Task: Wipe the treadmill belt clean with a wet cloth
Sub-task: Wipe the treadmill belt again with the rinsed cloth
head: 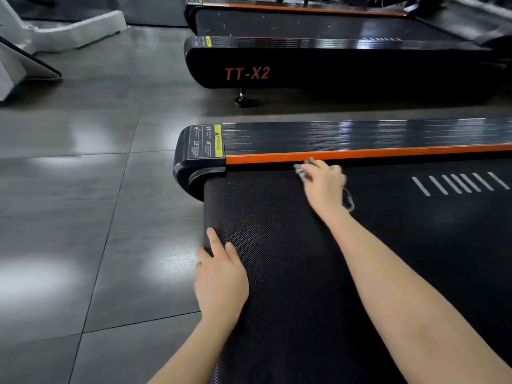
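Grey cloth under the right hand at the belt's far side.
Left hand lies flat on the belt's end; blur hides whether the right grips.

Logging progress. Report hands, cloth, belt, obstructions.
Left hand flat on belt end. Right hand on grey cloth by orange rail, grip blurred. No obstruction seen.

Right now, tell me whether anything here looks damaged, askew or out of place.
Nothing stands out on the near treadmill: its belt lies flat, and the orange strip and warning label look intact. The only oddity is pale scuffs and specks on the neighbouring treadmill's belt.
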`<state>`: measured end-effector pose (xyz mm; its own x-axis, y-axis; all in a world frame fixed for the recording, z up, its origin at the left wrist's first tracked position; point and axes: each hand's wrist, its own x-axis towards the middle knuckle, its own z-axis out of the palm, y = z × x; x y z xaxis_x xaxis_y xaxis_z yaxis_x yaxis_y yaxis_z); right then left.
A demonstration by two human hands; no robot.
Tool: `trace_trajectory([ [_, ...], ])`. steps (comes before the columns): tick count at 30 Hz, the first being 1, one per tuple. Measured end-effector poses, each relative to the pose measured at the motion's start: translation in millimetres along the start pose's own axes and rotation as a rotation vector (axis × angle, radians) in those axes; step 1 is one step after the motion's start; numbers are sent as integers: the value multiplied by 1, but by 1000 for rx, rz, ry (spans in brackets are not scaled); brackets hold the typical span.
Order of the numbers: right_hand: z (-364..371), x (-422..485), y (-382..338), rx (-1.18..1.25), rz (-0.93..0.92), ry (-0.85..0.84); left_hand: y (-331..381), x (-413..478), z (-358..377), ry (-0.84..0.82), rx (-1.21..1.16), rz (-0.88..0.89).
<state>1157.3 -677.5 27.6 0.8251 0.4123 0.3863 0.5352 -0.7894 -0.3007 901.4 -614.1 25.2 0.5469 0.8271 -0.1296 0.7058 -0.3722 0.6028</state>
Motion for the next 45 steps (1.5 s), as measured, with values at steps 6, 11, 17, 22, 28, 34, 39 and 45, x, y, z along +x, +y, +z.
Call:
trace_trajectory([
  [6,-16,-70,-55,171,-219,-49,0,2,-1,-11,17,-6],
  [11,-65,-159,-2,225,-560,-128,2,2,-5,-28,-18,-19],
  [17,-52,-108,5,106,-9,-31,4,1,-9,-70,-77,-64],
  [22,-54,-191,-75,382,-588,-196,-18,7,-31,-234,-764,-255],
  [28,-5,-93,-120,262,-528,-128,-65,1,-69,-444,-990,-295],
  [34,29,-42,-146,128,-368,-87,-78,-1,-71,-605,-1112,-284],
  [39,23,-63,-148,152,-509,-166,-91,-5,-66,-610,-1248,-331],
  [45,-56,-203,-126,307,-842,-376,-105,-27,-77,-374,-1135,-414],
])
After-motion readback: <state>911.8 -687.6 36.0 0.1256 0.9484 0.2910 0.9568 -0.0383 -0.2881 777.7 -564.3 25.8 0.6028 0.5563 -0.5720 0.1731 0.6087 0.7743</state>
